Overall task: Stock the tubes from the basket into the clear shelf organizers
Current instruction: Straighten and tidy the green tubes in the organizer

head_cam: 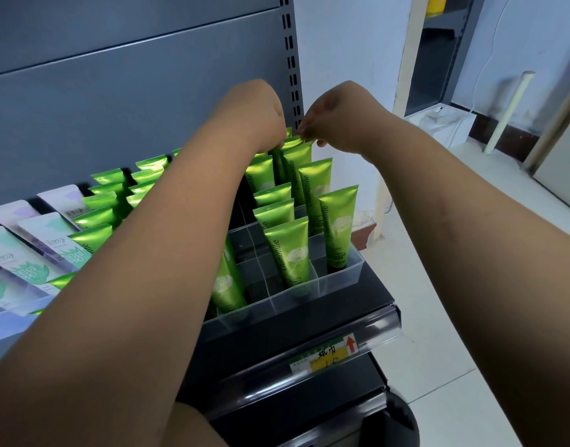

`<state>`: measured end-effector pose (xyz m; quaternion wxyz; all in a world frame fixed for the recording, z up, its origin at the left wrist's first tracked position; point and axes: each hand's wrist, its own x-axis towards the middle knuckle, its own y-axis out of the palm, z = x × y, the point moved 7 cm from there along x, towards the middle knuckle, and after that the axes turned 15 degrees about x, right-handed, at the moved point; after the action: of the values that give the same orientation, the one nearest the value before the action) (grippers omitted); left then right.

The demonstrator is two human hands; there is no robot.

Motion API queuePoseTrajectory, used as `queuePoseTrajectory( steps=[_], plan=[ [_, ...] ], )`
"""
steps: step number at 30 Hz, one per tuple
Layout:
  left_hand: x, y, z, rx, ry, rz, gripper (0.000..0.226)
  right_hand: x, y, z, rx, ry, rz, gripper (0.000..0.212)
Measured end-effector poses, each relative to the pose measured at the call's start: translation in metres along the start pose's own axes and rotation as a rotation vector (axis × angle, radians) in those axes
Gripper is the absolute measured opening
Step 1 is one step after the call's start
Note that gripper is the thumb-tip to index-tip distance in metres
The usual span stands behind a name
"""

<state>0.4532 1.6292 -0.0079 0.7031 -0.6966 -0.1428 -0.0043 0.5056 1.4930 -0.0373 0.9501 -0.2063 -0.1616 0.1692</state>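
Observation:
Several green tubes (290,253) marked Chamomile stand upright in a clear shelf organizer (341,279) on the black shelf. Both my arms reach over them to the back row. My left hand (261,114) has its fingers down among the rearmost tubes and touches the crimped top of one. My right hand (328,117) pinches the top edge of a back-row green tube (296,146). More green tubes (109,201) fill the organizer rows to the left, partly hidden by my left forearm. No basket is in view.
White and pale purple tubes (35,246) lie in rows at the far left of the shelf. A grey back panel (132,91) rises behind. The shelf's front rail carries a yellow price label (328,356). White floor and a wall lie to the right.

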Motion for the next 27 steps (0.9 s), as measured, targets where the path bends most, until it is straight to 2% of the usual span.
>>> queuePoseTrajectory(
  steps=[5, 9, 14, 18, 27],
  plan=[
    [-0.003, -0.002, 0.001, 0.001, -0.009, 0.033, 0.017, 0.000, -0.007, 0.003, 0.002, -0.002, -0.023, 0.013],
    [-0.006, -0.016, 0.001, -0.018, -0.004, -0.010, 0.013, -0.004, -0.012, 0.003, 0.025, -0.008, -0.023, 0.012],
    [-0.020, -0.020, -0.012, -0.039, 0.043, 0.053, 0.018, -0.010, -0.015, 0.006, 0.053, 0.019, 0.069, 0.008],
    [-0.024, -0.009, -0.014, -0.038, 0.048, 0.131, 0.015, -0.015, -0.010, 0.004, -0.022, 0.037, 0.134, 0.010],
    [-0.020, -0.005, -0.016, -0.070, 0.057, 0.119, 0.009, -0.023, -0.009, 0.009, -0.098, 0.003, 0.163, 0.011]
  ],
)
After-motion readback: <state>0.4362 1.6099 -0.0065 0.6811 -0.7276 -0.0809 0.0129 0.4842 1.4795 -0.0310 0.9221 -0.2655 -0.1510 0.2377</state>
